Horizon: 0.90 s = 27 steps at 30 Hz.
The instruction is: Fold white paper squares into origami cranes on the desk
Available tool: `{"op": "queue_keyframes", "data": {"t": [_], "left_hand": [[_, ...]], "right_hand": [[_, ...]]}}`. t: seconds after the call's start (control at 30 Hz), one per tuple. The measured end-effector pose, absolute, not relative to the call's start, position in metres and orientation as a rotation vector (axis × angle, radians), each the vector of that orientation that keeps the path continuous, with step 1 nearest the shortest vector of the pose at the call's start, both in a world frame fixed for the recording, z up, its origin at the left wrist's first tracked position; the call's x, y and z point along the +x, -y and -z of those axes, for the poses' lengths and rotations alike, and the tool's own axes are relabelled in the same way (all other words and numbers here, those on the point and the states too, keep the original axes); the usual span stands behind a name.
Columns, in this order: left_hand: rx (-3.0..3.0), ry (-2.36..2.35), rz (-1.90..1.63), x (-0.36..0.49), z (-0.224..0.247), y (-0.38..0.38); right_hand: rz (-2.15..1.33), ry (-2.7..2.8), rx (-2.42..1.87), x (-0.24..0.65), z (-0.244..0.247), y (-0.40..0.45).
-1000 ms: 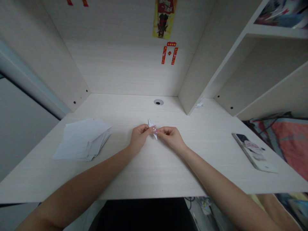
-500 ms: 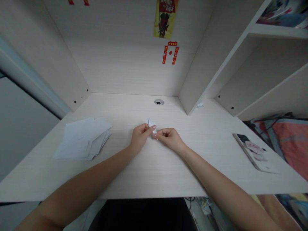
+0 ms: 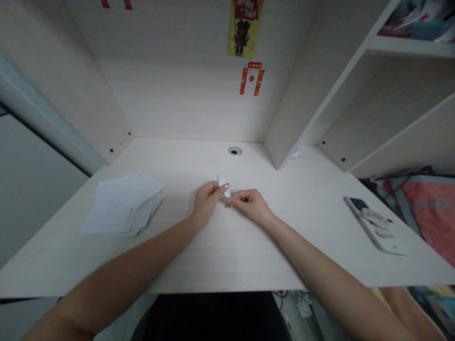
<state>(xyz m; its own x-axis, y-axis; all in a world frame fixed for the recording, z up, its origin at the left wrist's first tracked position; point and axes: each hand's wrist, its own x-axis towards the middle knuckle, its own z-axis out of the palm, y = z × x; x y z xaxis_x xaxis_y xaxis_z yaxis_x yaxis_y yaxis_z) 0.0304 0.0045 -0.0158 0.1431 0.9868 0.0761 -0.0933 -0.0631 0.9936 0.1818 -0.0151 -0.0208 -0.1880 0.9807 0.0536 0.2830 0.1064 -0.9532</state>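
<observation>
Left hand (image 3: pixel 207 202) and right hand (image 3: pixel 253 203), frame centre: fingers (image 3: pixel 237 201) of both pinch folded paper (image 3: pixel 222 181). Sheets (image 3: pixel 115 203) frame left, phone (image 3: pixel 373 225) frame right, on worktop (image 3: pixel 213 265).

L hand (image 3: pixel 205 202), R hand (image 3: pixel 253 203) pinch folded ppr (image 3: pixel 222 181) | ppr stack (image 3: pixel 119 206) L | phone (image 3: pixel 375 226) R

Bare forearms (image 3: pixel 152 251), black lap clothing (image 3: pixel 211 317)

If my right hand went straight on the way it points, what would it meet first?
Likely the small folded white paper touching your right hand, then perhaps your left hand; depth is unclear.
</observation>
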Motion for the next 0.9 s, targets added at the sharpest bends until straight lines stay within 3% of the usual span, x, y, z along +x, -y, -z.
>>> {"op": "queue_keyframes", "data": {"t": [0.47,0.9], "left_hand": [[1.311,-1.009,-1.14,0.0277,0.0214,-0.0074],[1.497,-0.928,-1.017,0.0309,0.0226,-0.0034]], "right_hand": [[-0.8,1.485,-1.291,0.1827,0.0133,0.0162],[-1.007,1.313,-1.107,0.1862,0.0159,0.0108]]}}
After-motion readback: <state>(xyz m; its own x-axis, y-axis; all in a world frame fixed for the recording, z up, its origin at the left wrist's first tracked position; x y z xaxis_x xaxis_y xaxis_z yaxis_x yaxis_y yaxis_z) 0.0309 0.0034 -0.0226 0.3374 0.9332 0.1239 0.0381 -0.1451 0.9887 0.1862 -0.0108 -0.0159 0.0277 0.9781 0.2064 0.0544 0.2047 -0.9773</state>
